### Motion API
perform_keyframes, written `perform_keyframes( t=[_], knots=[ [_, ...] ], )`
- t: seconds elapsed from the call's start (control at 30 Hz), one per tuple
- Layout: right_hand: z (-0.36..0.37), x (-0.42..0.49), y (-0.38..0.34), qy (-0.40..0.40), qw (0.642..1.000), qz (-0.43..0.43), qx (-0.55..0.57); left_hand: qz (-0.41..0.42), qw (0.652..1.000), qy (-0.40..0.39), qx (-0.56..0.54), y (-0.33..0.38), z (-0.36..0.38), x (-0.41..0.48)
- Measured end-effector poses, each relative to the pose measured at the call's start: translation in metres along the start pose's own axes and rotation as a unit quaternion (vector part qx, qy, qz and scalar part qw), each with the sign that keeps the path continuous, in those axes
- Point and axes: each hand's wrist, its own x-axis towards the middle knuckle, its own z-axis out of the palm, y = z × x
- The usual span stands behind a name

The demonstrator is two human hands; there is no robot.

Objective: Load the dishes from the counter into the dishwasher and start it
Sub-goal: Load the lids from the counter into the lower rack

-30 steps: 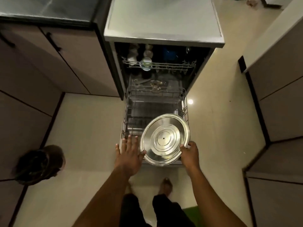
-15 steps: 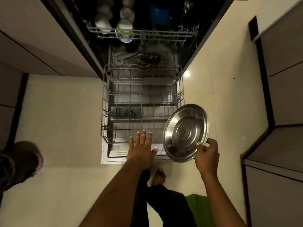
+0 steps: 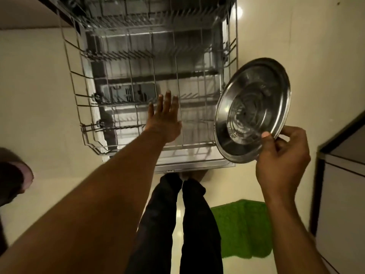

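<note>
The lower rack [image 3: 122,107] of the dishwasher is pulled out over the open door [image 3: 193,165] and fills the upper middle of the view; its wire compartments and rows of tines hold no dishes that can be seen, and through the wires shows only the grey inner face of the door with a small detergent compartment [image 3: 128,91] on the left. The left hand [image 3: 164,120] reaches over the near middle of the rack with fingers straight and spread, its grip released and holding nothing; whether the palm touches the wires cannot be told. The right hand [image 3: 282,155] is to the right of the rack, its grip pinched on the near rim of a round steel plate [image 3: 252,109], thumb on the concave face. The plate is tilted on edge, its ridged inner face turned left towards the rack, its left edge overlapping the rack's right near corner in the view, so it is held in the air and not yet in the rack. Near the door stand the person's dark-trousered legs [image 3: 189,224]. A green mat [image 3: 243,228] lies on the pale floor [image 3: 39,76] to the right of the legs, and a cabinet [image 3: 343,194] stands at the right edge.
</note>
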Motion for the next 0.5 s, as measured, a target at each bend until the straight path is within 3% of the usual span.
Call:
perform_keyframes(
  t=[0.5],
  knots=[
    [0.001, 0.033, -0.013, 0.032, 0.997, -0.057, -0.026, -0.012, 0.997, -0.064, 0.047, 0.002, 0.006, 0.047]
  ],
)
